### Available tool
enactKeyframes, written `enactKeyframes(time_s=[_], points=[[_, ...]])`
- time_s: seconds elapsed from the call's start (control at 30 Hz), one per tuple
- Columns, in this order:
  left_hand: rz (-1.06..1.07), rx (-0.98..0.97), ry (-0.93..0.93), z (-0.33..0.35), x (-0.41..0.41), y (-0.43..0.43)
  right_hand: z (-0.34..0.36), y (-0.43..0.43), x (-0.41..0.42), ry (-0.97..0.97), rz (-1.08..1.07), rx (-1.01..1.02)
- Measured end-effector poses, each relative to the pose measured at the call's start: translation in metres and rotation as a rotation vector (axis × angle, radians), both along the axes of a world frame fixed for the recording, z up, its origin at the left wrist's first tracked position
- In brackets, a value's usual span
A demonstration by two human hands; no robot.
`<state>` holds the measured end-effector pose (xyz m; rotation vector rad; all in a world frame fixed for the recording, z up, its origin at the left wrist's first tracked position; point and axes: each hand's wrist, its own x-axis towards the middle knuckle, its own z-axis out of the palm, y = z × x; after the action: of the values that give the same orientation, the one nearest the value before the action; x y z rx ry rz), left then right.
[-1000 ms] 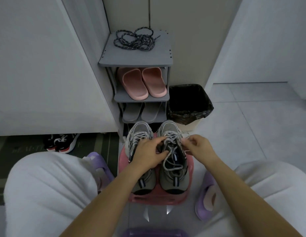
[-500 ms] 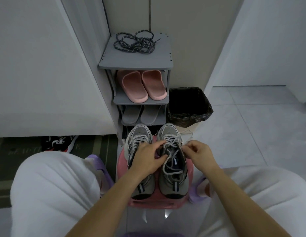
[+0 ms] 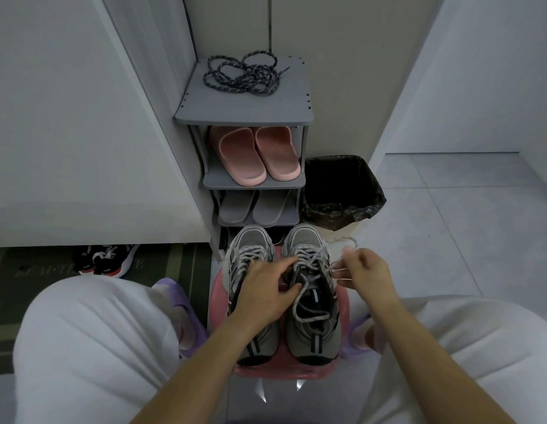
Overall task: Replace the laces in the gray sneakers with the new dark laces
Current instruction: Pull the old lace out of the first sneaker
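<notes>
Head view: gray sneakers (image 3: 312, 338) are standing side by side on a pink stool (image 3: 217, 289), near. Left hand (image 3: 266, 292) is pressing on them, fingers spread. Right hand (image 3: 365, 273) is pinching the right sneaker's pale lace (image 3: 315, 264). Dark laces (image 3: 241, 76) are lying tangled atop the far shoe rack (image 3: 244, 108).

Mesh-cloth sneakers (image 3: 312, 301), glossy plastic stool (image 3: 281, 370)

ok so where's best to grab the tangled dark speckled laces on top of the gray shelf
Probably pinch the dark speckled laces at the tangle's dense middle, from straight above: they lie flat on the gray shelf top, nothing over them.
</notes>
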<state>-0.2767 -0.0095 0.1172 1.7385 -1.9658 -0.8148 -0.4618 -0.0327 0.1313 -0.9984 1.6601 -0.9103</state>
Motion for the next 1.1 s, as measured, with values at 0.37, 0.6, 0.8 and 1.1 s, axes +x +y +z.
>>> enactKeyframes(time_s=[0.37,0.6,0.8,1.1], points=[[0.000,0.003,-0.009,0.003,0.000,0.002,0.004,0.002,0.002,0.031,0.063,0.027],[0.014,0.002,-0.013,0.001,0.000,0.002,0.004,0.001,0.004,-0.100,-0.109,0.006],[0.003,-0.025,0.034,0.001,0.002,0.002,0.004,0.001,-0.002,0.131,0.092,0.119],[0.151,0.020,-0.009,0.014,-0.015,-0.011,0.002,0.019,-0.001,0.428,0.452,0.093]])
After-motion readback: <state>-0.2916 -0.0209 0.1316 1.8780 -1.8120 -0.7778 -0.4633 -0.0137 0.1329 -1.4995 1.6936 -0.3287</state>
